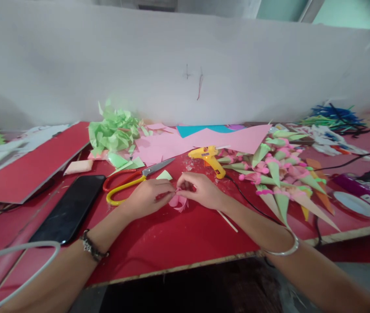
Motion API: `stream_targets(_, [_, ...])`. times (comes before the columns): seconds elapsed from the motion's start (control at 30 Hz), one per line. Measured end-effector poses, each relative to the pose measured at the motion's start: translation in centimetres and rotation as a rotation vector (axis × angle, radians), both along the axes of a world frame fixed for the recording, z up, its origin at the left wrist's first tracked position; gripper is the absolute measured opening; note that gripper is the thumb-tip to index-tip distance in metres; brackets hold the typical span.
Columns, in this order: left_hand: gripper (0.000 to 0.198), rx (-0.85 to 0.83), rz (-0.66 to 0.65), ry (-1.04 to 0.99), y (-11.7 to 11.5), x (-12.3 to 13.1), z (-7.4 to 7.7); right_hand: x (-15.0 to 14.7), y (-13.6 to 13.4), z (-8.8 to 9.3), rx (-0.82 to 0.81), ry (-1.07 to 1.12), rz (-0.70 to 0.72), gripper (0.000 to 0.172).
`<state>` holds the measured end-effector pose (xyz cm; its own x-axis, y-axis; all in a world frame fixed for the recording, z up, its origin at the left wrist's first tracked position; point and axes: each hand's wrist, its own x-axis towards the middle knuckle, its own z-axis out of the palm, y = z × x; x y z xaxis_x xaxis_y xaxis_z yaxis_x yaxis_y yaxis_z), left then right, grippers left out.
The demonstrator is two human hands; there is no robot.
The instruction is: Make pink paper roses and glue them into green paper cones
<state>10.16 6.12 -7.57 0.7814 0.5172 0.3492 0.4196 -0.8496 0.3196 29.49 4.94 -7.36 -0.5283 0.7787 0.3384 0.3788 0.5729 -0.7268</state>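
Between my two hands, just above the red table, is a pink paper flower [179,202] with cut petals. My left hand [150,195] pinches its left side with thumb and fingertips. From the other side, my right hand [200,189] closes its thumb and index finger on it. Scissors [144,176] with one red and one yellow handle lie beyond my left hand, blades toward the back right. A yellow hot glue gun [208,158] rests on its side behind my right hand. A thin pale stick [228,221] lies under my right wrist.
Finished-looking green and pink paper flowers [276,167] are heaped at right. Crumpled green paper [115,128] and pink sheets [185,143] lie behind. At left are a black phone [70,208] and a red board [38,167]. A purple power strip [364,191] and white dish [354,204] sit far right.
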Motion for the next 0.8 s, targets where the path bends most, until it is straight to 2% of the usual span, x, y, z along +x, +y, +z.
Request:
stream_targets(0.33, [0.024, -0.011, 0.011, 0.052, -0.13, 0.01, 0.15, 0.09, 0.19, -0.23, 0.024, 0.048, 0.019, 0.015])
stream_targets(0.67, [0.016, -0.064, 0.031, -0.028, -0.16, 0.2, -0.06, -0.12, 0.03, -0.24, 0.085, 0.067, 0.026, 0.019])
stream_targets(0.8, [0.015, -0.119, 0.007, -0.062, -0.05, 0.29, -0.11, 0.04, 0.06, -0.09, 0.062, 0.053, 0.051, 0.014])
